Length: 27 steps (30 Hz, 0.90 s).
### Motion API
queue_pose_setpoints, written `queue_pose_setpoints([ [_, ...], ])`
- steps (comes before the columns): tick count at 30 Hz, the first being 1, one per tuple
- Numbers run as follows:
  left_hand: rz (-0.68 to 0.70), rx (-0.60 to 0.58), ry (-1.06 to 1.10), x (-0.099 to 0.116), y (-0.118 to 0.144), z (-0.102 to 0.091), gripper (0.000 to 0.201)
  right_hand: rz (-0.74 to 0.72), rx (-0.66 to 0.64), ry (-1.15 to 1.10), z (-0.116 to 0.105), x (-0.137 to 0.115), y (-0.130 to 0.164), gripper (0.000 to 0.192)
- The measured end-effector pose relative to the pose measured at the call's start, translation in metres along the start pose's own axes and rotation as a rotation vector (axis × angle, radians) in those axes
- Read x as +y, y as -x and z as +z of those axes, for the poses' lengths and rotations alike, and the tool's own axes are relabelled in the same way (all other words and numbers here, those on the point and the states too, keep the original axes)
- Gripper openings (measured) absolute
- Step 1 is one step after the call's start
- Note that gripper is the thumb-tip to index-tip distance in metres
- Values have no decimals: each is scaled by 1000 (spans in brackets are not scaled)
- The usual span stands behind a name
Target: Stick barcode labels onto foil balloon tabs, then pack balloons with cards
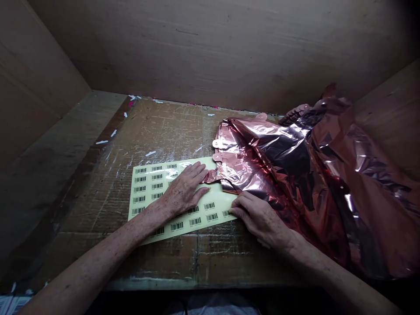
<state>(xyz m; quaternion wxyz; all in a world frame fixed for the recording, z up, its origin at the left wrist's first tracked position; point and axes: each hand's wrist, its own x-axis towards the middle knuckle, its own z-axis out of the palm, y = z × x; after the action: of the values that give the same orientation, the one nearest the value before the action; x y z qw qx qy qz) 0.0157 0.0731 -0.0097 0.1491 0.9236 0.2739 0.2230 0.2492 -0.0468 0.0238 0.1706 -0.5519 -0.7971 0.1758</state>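
A pale yellow sheet of barcode labels (138, 200) lies on the cardboard-covered table, several rows of printed labels on it. My left hand (184, 187) rests flat across the sheet, fingers stretched out and covering some labels. Its fingertips reach the narrow tail of a stack of rose-gold foil balloons (236, 153), which overlaps the sheet's upper right. Thumb and index finger of my right hand (254, 214) pinch at the sheet's lower right edge, by a label. Whether that label is lifted from the backing, I cannot tell. The flat, crumpled foil spreads away to the right.
Wooden panels (210, 52) enclose the back and both sides. Worn cardboard under clear tape (164, 127) covers the tabletop. Small white scraps (150, 153) are stuck along its left and back. The table's front edge (157, 282) runs just below my arms.
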Motion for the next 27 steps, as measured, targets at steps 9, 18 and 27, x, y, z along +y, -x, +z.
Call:
queue_pose_setpoints([
  [9,-5,2,-10,2,-1,-1,41,-7,52,77,7,-1,0,17],
  [18,-31,-48,75,-1,-5,-13,41,220,-52,-247,-53,8,-37,26],
  [27,35,14,135,21,-45,-12,22,248,-143,-156,-69,49,-103,29],
])
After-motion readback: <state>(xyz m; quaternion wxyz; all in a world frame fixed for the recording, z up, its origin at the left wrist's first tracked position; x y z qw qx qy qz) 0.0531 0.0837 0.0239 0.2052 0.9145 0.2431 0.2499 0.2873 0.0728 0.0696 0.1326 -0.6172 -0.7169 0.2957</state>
